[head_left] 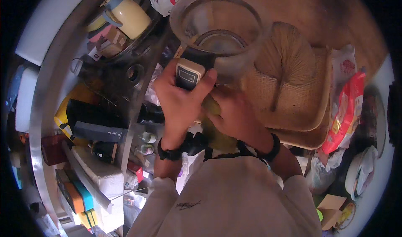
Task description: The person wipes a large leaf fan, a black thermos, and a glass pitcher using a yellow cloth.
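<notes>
My left hand is wrapped around a cream and black device with a dark panel on its end. Its thumb and fingers press on either side of it. Just to the right, my right hand is curled on an olive-green item, blurred and partly covered by the fingers. More olive-green material hangs below, towards my waist. Beyond both hands is a large transparent round container with a wide rim; the device overlaps its near side, and whether they touch I cannot tell.
To the right, a dried palm-leaf fan lies on stacked woven trays, beside a red packet. A metal-edged shelf at left bears a cream jug, a small cardboard box and a white foam box. Glass bottles stand lower down.
</notes>
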`<state>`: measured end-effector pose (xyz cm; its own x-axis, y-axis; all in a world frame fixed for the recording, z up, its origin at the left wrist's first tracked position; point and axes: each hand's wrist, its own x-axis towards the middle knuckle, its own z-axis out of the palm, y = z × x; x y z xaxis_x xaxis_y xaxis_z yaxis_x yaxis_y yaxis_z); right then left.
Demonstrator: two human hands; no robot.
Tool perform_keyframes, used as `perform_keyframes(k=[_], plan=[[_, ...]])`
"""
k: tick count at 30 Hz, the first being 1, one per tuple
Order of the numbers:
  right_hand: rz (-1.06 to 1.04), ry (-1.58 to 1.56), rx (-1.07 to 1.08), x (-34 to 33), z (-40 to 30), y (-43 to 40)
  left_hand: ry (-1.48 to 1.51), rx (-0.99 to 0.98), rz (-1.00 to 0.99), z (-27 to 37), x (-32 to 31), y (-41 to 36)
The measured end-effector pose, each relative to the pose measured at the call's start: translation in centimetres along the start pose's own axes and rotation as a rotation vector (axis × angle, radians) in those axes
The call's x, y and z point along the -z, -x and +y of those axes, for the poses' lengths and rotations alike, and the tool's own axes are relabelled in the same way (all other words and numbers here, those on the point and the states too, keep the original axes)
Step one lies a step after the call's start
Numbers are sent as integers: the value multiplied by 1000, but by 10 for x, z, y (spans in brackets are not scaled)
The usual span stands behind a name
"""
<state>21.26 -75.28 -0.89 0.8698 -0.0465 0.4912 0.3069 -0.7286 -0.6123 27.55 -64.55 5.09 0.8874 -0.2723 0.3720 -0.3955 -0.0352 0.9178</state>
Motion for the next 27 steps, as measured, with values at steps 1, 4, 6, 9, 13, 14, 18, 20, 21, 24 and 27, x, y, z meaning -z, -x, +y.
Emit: perform_keyframes(k=[1, 4, 6, 9, 13, 14, 18, 20, 21, 24, 27], plan=[[5, -2, -6, -4, 5, -2, -3, 1, -8, -3, 3, 1], [-52, -198, -56, -19, 15, -5, -124, -175, -87, -16, 4, 3], [120, -490, -85, -24, 13, -7, -33, -147, 2, -20, 0, 4], [-162, -1119, -655, -16, 14, -5, -198, -273, 111, -26, 1, 4], [-4, -1189, -283, 3, 26, 33, -112, -276, 200, -30, 12, -3], [-88, -1119, -272, 8, 38, 41, -25, -223, 234, -34, 21, -8], [4, -364, -237, 42, 14, 31, 206, -55, 305, -23, 31, -14], [29, -145, -54, 39, 13, 24, 250, -39, 344, -22, 37, -14], [64, 81, 118, 39, 13, 20, 249, -40, 336, -22, 37, -14], [48, 372, 300, 25, -3, 3, 260, -17, 299, -13, 31, -5], [169, 468, 417, -4, 9, -8, 256, -4, 216, -7, 27, 0]])
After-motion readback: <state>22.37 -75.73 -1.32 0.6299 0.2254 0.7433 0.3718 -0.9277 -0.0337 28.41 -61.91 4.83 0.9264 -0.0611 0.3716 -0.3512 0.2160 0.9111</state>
